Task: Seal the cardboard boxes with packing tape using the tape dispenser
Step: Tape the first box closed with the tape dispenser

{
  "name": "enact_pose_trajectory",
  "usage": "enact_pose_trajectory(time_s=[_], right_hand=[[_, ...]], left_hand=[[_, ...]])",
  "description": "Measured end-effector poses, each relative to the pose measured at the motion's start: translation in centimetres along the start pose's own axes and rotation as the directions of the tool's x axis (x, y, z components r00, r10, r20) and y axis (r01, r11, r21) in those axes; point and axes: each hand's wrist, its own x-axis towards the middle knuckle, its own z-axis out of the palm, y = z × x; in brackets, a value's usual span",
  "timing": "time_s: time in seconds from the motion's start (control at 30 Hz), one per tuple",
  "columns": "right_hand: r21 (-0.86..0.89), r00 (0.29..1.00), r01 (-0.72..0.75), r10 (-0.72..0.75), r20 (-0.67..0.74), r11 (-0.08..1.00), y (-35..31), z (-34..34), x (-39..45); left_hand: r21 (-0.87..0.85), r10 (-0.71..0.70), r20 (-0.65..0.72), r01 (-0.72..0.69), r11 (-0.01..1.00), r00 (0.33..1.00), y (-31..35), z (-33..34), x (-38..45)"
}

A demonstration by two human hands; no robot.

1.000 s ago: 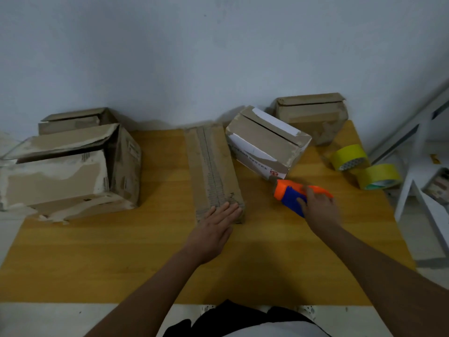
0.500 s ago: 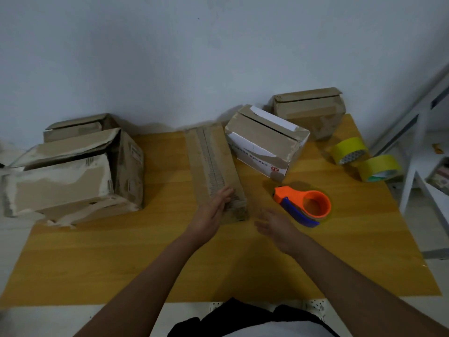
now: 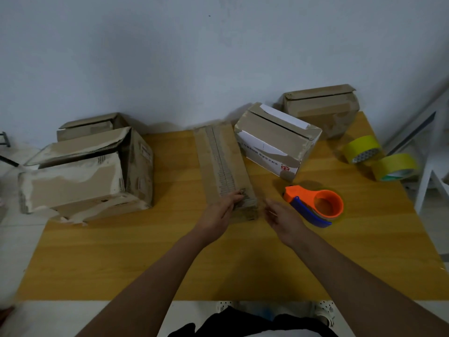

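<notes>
A plain pale grey-blue wall (image 3: 194, 57) stands behind a yellow wooden table (image 3: 218, 263). White furniture (image 3: 435, 166) sits at the right, over pale floor (image 3: 14, 229).

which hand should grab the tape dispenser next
Right, probably. The right hand is free and lies just beside the tape dispenser, while the left hand grips the near end of the long flat box.

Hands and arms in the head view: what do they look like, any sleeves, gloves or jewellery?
Both the left hand and the right hand are bare, no gloves. The forearms are uncovered right down to the bottom of the frame, with no sleeve in view. No watch, ring or bracelet shows on either wrist.
</notes>
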Motion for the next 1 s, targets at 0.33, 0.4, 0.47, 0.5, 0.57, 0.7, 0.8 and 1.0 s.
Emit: enact_pose_trajectory(time_s=[0.33,0.4,0.47,0.5,0.57,0.7,0.8,1.0], right_hand=[[-0.401,0.955,0.214,-0.276,-0.104,0.891,-0.7,-1.0,-0.2],[-0.454,0.949,0.224,-0.298,-0.097,0.862,-0.8,-1.0,0.0],[-0.454,0.961,0.203,-0.266,-0.079,0.867,-1.0,-0.8,0.1],[-0.450,0.969,0.181,-0.237,-0.069,0.874,-1.1,-0.8,0.2],[-0.435,0.986,0.128,-0.160,-0.038,0.891,-1.3,-0.9,0.3],[-0.488,0.992,0.123,-0.104,0.065,0.864,-1.3,-1.1,0.2],[-0.472,0.976,0.220,-0.193,0.106,0.854,-1.4,-1.2,0.0],[-0.579,0.932,0.344,-0.342,0.118,0.739,-1.4,-0.5,0.3]], left_hand=[[0.359,0.199,0.105,-0.224,0.906,0.974,-0.8,-0.9,0.2],[0.392,0.230,0.109,-0.254,0.884,0.967,-1.0,-1.1,0.5],[0.403,0.239,0.096,-0.257,0.878,0.966,-1.1,-1.2,0.6],[0.388,0.238,0.087,-0.253,0.886,0.967,-1.1,-1.2,0.7],[0.341,0.242,0.072,-0.252,0.906,0.968,-0.9,-1.2,0.8],[0.289,0.229,0.077,-0.241,0.926,0.970,-1.1,-1.3,0.7],[0.272,0.222,0.084,-0.236,0.933,0.972,-1.6,-1.2,0.6],[0.254,0.216,0.096,-0.234,0.939,0.972,-1.8,-0.9,0.3]])
